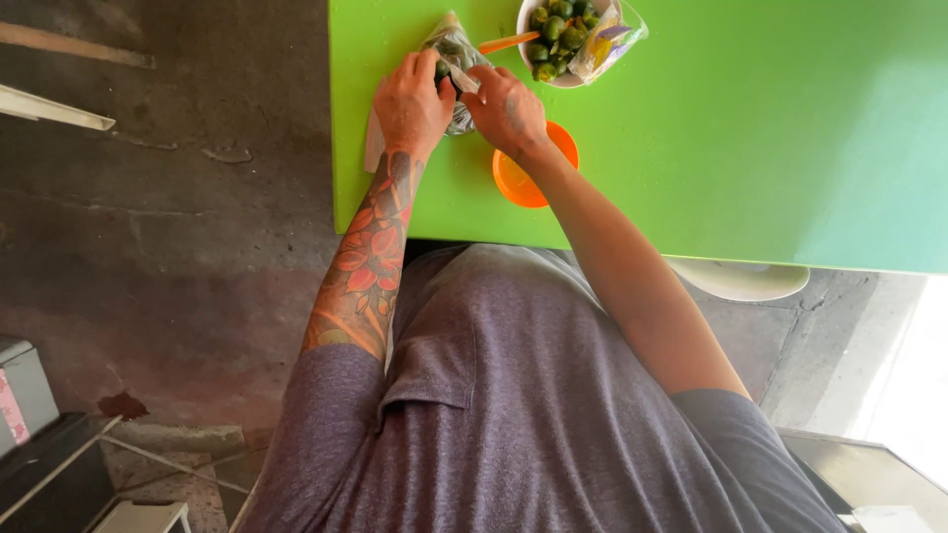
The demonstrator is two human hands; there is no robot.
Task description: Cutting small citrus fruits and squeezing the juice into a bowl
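Green tabletop (691, 148), glossy, with the work tucked up at its 11 o'clock corner. Left hand (413, 104) curled over the near side of a clear plastic bag (452, 39) of small dark-green fruit, fingers clenched on the film; impossible to tell whether a single fruit sits pinched beneath them. Right hand (509, 111) closed round a knife (460, 75), pale blade slanting toward 10 o'clock and meeting the left fingertips right at the bag. Orange bowl (533, 173) at 6 o'clock of the right hand, half hidden under the wrist. White bowl (527, 49) heaped with the same green fruit at 1 o'clock of the hands, an orange-handled utensil (509, 42) leaning out of it, a second crinkled bag (610, 35) resting on its far rim.

Judged from this: cutting step in hand, blade set against fruit or bag between the two hands. Next move calls for a short, controlled stroke, left fingertips kept clear of the edge, bag held steady, orange bowl close below to catch whatever drops.
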